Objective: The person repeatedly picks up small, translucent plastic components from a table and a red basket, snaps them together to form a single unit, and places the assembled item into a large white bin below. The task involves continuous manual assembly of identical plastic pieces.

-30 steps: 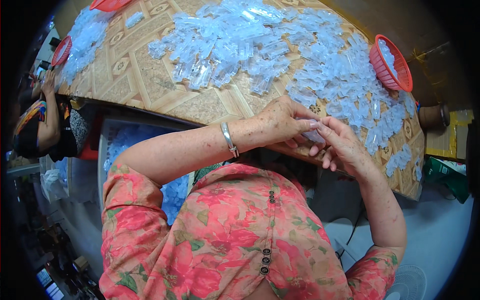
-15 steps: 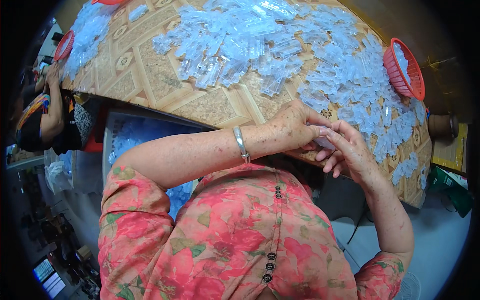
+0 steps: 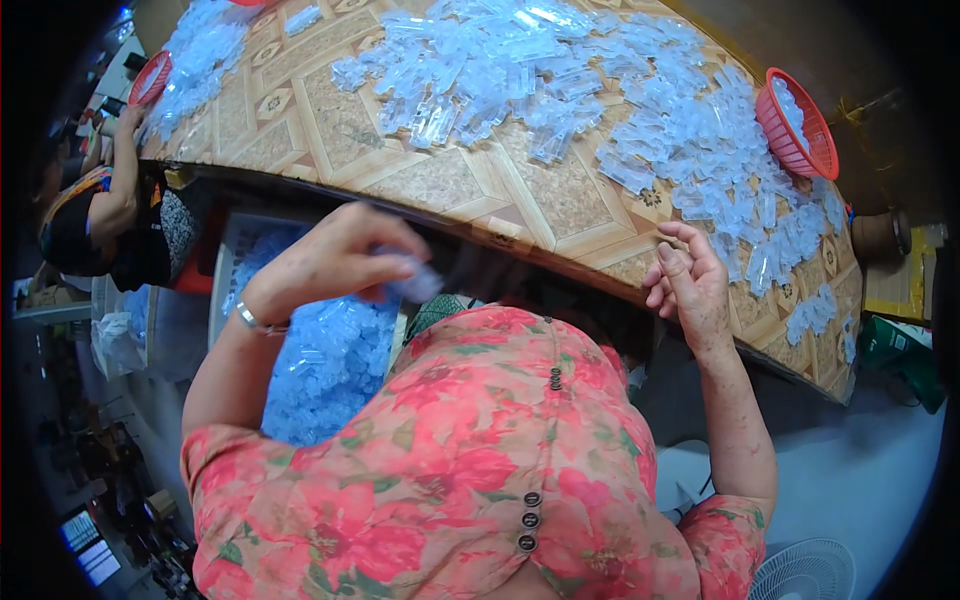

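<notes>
My left hand (image 3: 345,250), with a bracelet at its wrist, is closed on a small clear plastic piece (image 3: 420,283). Both are smeared by motion, in front of the table edge and beside a light-coloured bin (image 3: 228,262) filled with a heap of bluish clear plastic pieces (image 3: 330,375). My right hand (image 3: 695,290) hovers at the table's near edge, its fingers loosely bent and apart, with nothing seen in them. Beyond it, many flat clear plastic pieces (image 3: 680,140) lie spread over the wood-patterned table (image 3: 400,185).
A red basket (image 3: 800,125) holding clear pieces stands at the table's right end. Another red basket (image 3: 150,78) is at the far left, near a co-worker's arm (image 3: 125,165). A green bag (image 3: 895,360) is at the right; a white fan (image 3: 805,570) is below.
My hands have come apart. The left has swung left and toward me, off the table to the bin side, carrying the clear piece; the right has stayed near the table edge, now without it.
</notes>
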Available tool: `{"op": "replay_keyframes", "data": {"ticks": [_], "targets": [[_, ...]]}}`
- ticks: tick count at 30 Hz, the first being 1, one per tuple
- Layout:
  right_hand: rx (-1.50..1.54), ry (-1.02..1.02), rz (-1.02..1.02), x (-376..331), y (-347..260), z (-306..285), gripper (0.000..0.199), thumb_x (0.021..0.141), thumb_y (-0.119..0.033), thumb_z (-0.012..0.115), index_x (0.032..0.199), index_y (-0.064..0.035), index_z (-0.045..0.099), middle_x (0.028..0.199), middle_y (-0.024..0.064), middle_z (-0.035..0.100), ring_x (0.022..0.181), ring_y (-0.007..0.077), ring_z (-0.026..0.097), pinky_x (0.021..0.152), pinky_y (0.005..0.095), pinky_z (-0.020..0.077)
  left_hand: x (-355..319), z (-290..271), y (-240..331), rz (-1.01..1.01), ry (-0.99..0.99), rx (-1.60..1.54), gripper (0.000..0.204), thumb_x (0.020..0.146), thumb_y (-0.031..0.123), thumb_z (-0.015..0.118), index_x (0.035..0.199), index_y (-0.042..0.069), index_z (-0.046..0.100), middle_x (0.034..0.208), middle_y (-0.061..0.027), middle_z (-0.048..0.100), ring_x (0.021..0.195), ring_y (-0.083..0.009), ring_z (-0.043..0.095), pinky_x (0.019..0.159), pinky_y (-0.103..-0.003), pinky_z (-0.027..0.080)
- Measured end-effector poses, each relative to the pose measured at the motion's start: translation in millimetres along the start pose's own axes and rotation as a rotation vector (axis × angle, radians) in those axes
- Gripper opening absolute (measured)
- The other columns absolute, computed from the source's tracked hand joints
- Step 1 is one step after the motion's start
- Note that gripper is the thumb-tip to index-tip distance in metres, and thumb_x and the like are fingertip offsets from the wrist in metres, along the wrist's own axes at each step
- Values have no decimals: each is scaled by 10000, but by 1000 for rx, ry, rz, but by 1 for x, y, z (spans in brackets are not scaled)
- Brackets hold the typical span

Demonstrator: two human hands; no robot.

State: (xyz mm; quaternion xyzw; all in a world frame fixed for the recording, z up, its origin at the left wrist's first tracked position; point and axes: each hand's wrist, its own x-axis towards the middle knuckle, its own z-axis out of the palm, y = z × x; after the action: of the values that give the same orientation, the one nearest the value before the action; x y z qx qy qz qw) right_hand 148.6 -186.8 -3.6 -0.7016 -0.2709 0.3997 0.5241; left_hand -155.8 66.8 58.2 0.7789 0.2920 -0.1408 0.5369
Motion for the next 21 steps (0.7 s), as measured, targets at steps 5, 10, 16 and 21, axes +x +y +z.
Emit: {"op": "replay_keyframes", "data": {"ticks": [5,10,16,21], "targets": [[-15,-1,-7,0,-3,3,368,986,-259,650,1261,-30,566,728,38,662,530,53,603,422,173,409,-42,0,-54,-296,3,498,221,868,127,734,1003,-47,721,755,-159,720,575,-194,709,560,-320,563],[-16,17,-22,-2,0,3,329,988,-233,647,1240,-33,582,735,30,663,532,48,601,422,172,408,-3,10,-28,229,159,497,251,851,126,744,1039,-37,710,817,-172,719,611,-218,692,638,-350,545],[-14,69,-43,-6,4,4,273,989,-197,647,1204,-34,599,749,14,661,552,33,596,440,164,408,87,11,41,621,578,475,325,864,160,742,1160,42,679,948,-136,710,730,-263,670,662,-361,530],[37,97,-80,-8,9,6,234,982,-146,647,1186,-38,607,774,20,663,569,32,598,454,158,418,182,-32,75,775,941,689,372,857,248,741,1184,84,677,1092,-157,697,929,-356,672,795,-438,541]]}}
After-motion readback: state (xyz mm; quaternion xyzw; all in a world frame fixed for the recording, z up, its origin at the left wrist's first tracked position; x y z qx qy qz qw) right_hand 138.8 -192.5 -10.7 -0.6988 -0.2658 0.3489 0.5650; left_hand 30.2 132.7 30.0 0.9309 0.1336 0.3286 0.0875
